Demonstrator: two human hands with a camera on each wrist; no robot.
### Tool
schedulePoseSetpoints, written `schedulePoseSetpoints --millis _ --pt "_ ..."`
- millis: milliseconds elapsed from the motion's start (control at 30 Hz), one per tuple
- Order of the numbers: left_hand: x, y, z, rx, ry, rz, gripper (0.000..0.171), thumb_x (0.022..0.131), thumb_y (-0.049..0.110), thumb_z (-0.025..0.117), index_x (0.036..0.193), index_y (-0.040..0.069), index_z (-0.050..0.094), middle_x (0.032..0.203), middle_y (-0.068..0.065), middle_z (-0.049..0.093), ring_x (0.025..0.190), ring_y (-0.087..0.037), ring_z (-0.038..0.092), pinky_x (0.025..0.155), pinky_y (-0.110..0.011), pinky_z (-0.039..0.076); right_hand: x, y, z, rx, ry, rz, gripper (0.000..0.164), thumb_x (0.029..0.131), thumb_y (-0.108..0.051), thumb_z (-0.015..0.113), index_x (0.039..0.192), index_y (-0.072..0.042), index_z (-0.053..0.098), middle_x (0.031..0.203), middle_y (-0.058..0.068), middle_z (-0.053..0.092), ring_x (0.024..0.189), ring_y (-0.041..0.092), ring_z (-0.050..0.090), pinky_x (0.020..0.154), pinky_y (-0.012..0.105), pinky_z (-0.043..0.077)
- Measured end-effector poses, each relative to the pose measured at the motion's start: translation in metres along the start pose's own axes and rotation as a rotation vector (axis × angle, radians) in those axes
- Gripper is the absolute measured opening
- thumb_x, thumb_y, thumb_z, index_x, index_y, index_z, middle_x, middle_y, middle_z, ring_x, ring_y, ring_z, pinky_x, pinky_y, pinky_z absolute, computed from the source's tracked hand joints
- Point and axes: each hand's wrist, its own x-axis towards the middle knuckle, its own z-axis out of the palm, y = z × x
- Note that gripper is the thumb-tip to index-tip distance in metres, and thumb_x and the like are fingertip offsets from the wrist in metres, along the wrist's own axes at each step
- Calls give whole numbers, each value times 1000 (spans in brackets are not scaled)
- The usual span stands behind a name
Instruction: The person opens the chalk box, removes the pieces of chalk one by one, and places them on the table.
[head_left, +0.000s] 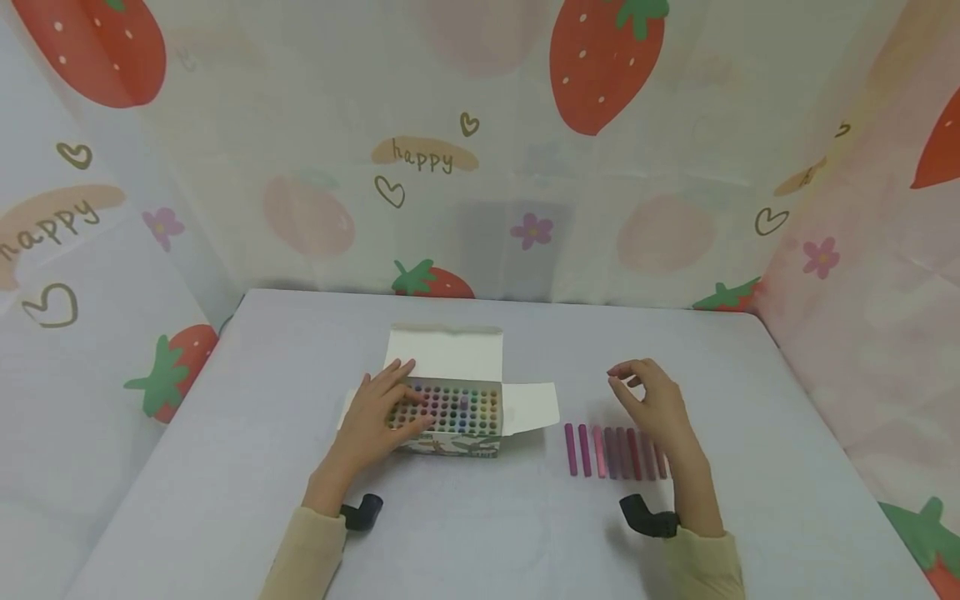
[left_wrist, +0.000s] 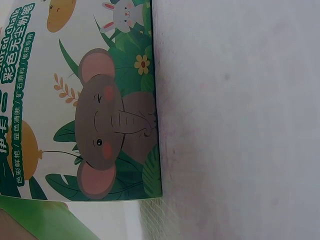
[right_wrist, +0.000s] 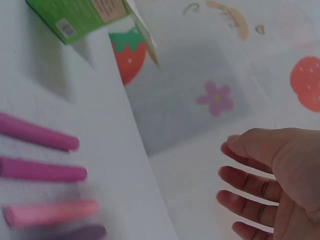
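Note:
My left hand [head_left: 378, 417] lies spread over the left part of an open chalk box [head_left: 450, 446], fingers over the upright sticks of colored chalk [head_left: 480, 408]. One mauve stick [head_left: 463, 403] pokes up above the others. In the left wrist view the box side [left_wrist: 115, 130] shows a printed elephant; that hand is mostly out of this view. To the right of the box several chalk sticks lie in a row, from magenta [head_left: 572, 450] through pink [head_left: 599, 451] to dark red. My right hand [head_left: 656, 404] hovers over the row's right end, fingers loosely bent, holding nothing; its fingertips [right_wrist: 230, 175] look reddish.
The box's back lid [head_left: 446, 350] stands raised and its right flap [head_left: 529, 408] sticks out toward the row. A white-covered table [head_left: 480, 533] carries everything. Printed cloth [head_left: 337, 100] hangs behind and at both sides.

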Motion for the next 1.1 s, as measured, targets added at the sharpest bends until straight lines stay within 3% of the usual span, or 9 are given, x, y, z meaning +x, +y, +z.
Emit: schedulePoseSetpoints --millis 333,667,1100 --pt "0 1 -2 6 -1 -6 35 80 52 64 94 20 64 148 2 35 141 -22 22 111 -58 11 7 -30 30 50 -16 -111 15 88 -18 62 100 -10 66 101 6 62 91 23 58 65 30 43" --pt "0 1 -2 3 8 6 37 80 53 64 94 20 65 148 1 36 140 -23 23 110 -60 11 13 -63 62 53 -42 -227 11 86 -20 66 93 -14 70 94 2 63 82 19 57 74 37 43" --pt "-1 1 -2 7 2 -6 35 80 56 62 94 23 64 148 4 34 141 -18 21 112 -57 11 14 -95 101 -24 -69 -322 10 81 -23 71 89 -17 72 91 -1 61 84 19 54 80 44 41"
